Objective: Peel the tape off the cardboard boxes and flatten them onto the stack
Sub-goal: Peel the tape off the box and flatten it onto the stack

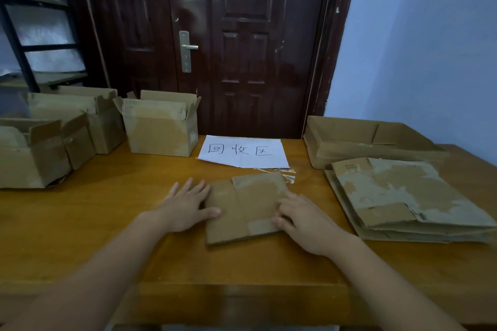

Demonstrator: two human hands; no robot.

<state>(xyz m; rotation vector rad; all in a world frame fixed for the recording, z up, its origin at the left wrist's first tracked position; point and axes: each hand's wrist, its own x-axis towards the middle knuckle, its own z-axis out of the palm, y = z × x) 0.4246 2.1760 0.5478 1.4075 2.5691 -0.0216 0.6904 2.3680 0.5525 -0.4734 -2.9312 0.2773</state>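
A small flattened cardboard box [243,207] lies on the wooden table [107,223] in front of me. My left hand [185,203] rests flat at its left edge, fingers spread, thumb on the cardboard. My right hand [304,219] presses on its right side, fingers curled at the edge with the thumb near a strip of tape [262,226]. A stack of flattened boxes [408,201] lies to the right. Upright open boxes stand at the left: one in the middle [161,126], one behind at far left [88,113], one at the near left [35,150].
A white sheet with handwritten characters [243,152] lies behind the flat box, with scraps of clear tape [289,176] beside it. A shallow open cardboard tray [363,140] sits at the back right. A dark door [215,35] stands behind the table, and a black shelf [24,43] at left.
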